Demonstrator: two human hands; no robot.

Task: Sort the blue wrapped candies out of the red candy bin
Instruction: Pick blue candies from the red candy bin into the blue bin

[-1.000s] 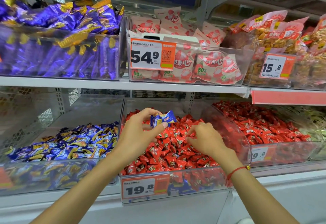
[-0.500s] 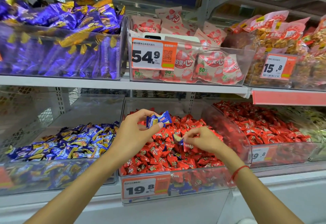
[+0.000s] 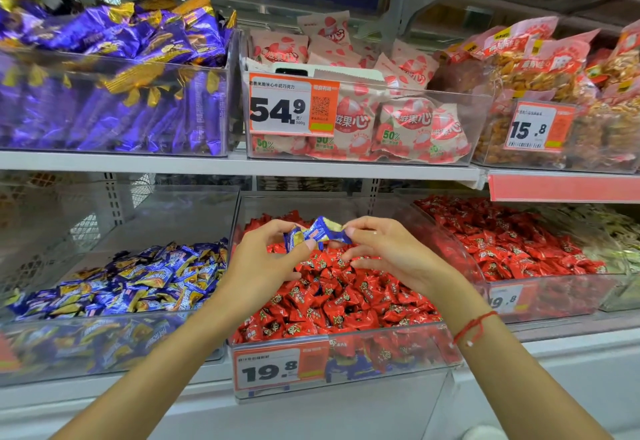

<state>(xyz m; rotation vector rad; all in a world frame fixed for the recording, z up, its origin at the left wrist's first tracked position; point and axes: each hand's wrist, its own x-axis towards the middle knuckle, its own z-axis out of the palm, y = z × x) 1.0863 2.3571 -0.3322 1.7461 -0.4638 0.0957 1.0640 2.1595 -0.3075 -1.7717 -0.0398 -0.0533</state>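
A small cluster of blue candies [image 3: 317, 233] is held above the red bin [image 3: 346, 339], pinched from both sides. The left hand [image 3: 263, 266] is closed on the cluster's left end between thumb and fingers; the right hand [image 3: 388, 252] pinches the right end with thumb and forefinger, its other fingers loosely spread over the red candies [image 3: 339, 297]. How many pieces are in the cluster cannot be told; at least two wrappers are seen, perhaps three.

The red bin sits on the lower shelf, with a price tag [image 3: 266, 370] on its front wall. Just left of it stands the blue bin [image 3: 114, 346], partly filled with matching blue wrappers, and this is judged to be where the held pieces belong.

The candies are judged to be very light, with thin, crinkly, rather slick wrappers around a firm centre. Little force is needed, but a loose pinch on a twisted wrapper end alone could let a piece slip or swing free. A hold across the body of each piece, or the whole cluster gathered into one closed hand, is thought safer for the short carry leftward. Breakage seems unlikely; the likelier fault is a piece dropped back among the red ones, where it would be half buried. A blue patch shows through the red bin's front wall, low beside the tag; whether it is more candy cannot be told.
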